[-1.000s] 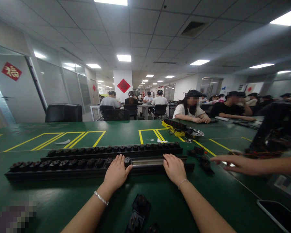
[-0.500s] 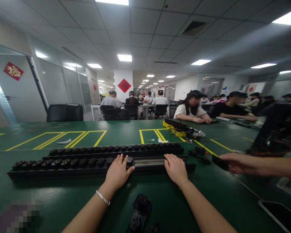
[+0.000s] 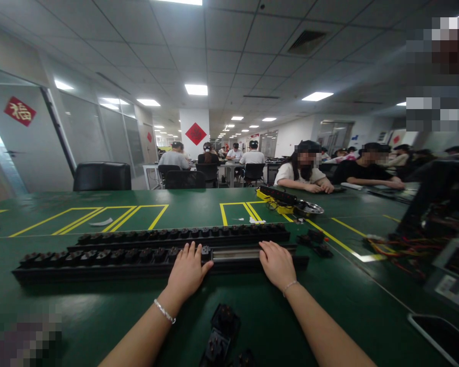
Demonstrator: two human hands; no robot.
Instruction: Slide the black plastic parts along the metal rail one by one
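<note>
A long black power strip [image 3: 110, 270] lies across the table in front of me, with round socket modules [image 3: 87, 256] along its left part and a bare metal channel [image 3: 235, 256] towards the right. My left hand [image 3: 187, 270] rests palm down on the strip beside the rightmost socket module [image 3: 206, 252], fingers stretched out. Over the far right of the channel lies my right hand [image 3: 278, 266], its fingers extended and bent slightly over the strip. Neither hand visibly grasps a loose part. Several loose black socket modules [image 3: 225, 318] sit on the table between my forearms.
Behind is a second socket-filled strip [image 3: 191, 234]. To the right are loose black parts [image 3: 315, 243], coloured wires [image 3: 390, 250], a metal-cased device [image 3: 455, 275] and a phone [image 3: 443, 339]. Farther back stand a yellow tray [image 3: 279, 202] and a metal dish [image 3: 309, 207]. People sit beyond.
Another person's hand with a dark object has left the right side, uncovering the wires and metal-cased device. A blurred shape now shows at the upper right. My hands stay nearly in place.
</note>
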